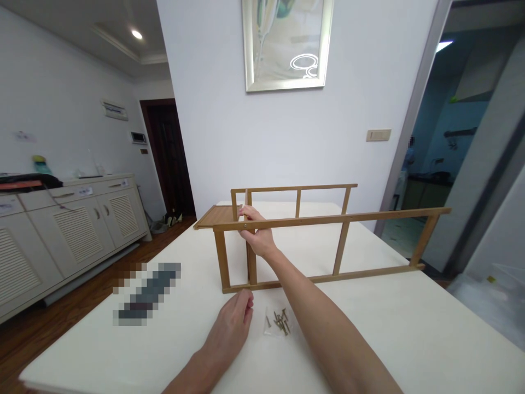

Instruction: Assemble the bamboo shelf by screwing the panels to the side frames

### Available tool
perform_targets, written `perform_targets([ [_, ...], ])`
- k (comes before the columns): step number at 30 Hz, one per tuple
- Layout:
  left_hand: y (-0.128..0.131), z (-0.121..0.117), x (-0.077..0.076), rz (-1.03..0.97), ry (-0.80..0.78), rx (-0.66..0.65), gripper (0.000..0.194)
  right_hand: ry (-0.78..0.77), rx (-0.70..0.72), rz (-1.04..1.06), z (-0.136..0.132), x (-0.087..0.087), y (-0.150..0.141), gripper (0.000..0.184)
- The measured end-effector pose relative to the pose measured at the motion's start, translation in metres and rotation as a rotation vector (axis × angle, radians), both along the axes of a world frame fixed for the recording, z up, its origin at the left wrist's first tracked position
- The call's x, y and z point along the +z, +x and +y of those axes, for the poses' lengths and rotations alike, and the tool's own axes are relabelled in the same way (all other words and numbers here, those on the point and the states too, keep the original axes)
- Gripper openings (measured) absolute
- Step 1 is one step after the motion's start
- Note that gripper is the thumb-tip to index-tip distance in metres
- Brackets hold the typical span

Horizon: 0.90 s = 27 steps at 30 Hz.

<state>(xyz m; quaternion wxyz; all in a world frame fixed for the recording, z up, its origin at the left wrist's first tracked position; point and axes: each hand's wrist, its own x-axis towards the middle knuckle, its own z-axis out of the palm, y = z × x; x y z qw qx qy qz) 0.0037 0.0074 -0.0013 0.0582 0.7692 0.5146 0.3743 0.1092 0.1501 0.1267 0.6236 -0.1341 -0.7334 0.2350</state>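
Light brown wooden frame (303,221): stood on its long side on the white table (164,350), across the middle and right; two ladder-like sides, one near and one far, joined by crossbars. Flat, light brown wooden panel (219,215): set at the frame's left end, level with the upper rails.

Right hand (256,232): extended to the frame's left end, by the near upper rail. Its grip is closed, fingers and thumb wrapped about the wooden frame; the exact part held is partly hidden.

Left hand (235,317): rested on the table, just on the near side of the frame's lower left part. Its grip is drawn in, fingers curled; whether anything is held inside cannot be told.

Clear plastic bag (269,330) with brass-coloured metal screws (282,322): laid on the table between the left hand and the right forearm. Dark oblong object (153,290): placed on the table's left part, well apart from the frame; its detail is blurred out.

Silver-framed picture (286,86): hung on the white wall (295,142) beyond the table. White louvred cabinet (77,219): seen at far left.
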Motion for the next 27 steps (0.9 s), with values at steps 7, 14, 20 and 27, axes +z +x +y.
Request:
perform_targets([
  [7,-0.0008,-0.0006,-0.0011,0.067,-0.012,0.064,0.015,0.036,0.027,0.031,0.0028,-0.0013,-0.0011,0.028],
  [14,-0.0012,-0.0001,-0.0062,0.262,0.084,0.036,0.02,0.043,0.009,0.011,0.0053,-0.0032,-0.0007,0.027],
  [20,-0.0003,0.0002,0.0021,0.336,0.119,-0.017,0.03,0.056,-0.005,0.004,0.0049,-0.0027,-0.0001,0.027],
  [27,-0.0022,-0.0017,-0.0008,0.276,0.039,0.026,0.028,0.04,-0.014,-0.006,0.0025,-0.0011,0.0003,0.029],
])
